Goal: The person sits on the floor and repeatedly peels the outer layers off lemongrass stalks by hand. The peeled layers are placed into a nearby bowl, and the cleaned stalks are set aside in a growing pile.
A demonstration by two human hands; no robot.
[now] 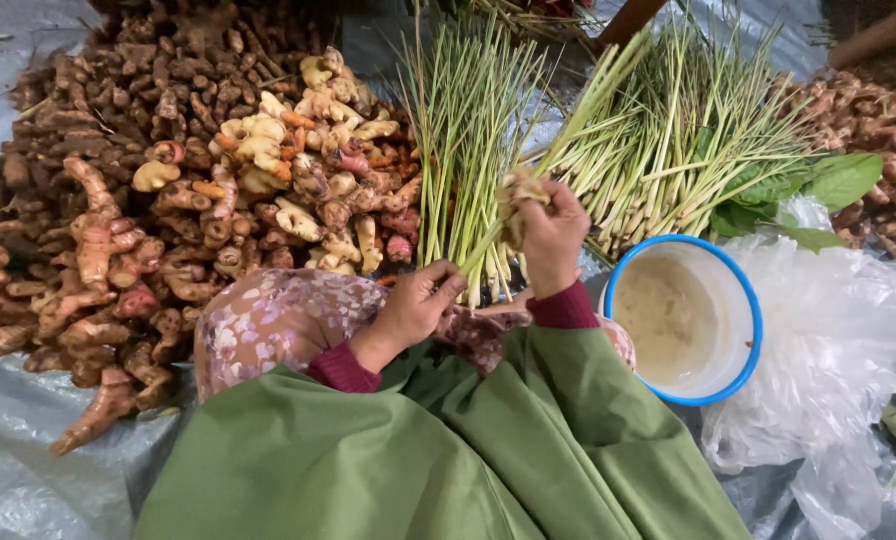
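My right hand (551, 236) is closed around the pale root end of a lemongrass stalk (578, 125) that slants up and to the right. My left hand (420, 303) pinches the lower end of the same stalk just below, over my floral-clothed knee (273, 320). A standing bunch of lemongrass (465, 120) rises right behind both hands. My green garment (438, 450) fills the bottom of the view.
A big heap of ginger and galangal roots (168, 170) lies at left. More lemongrass (688, 140) and green leaves (818, 185) lie at right, with roots (883, 130) beyond. A blue-rimmed white bowl (749, 300) and a clear plastic bag (838, 350) sit at right on grey tarp (18, 470).
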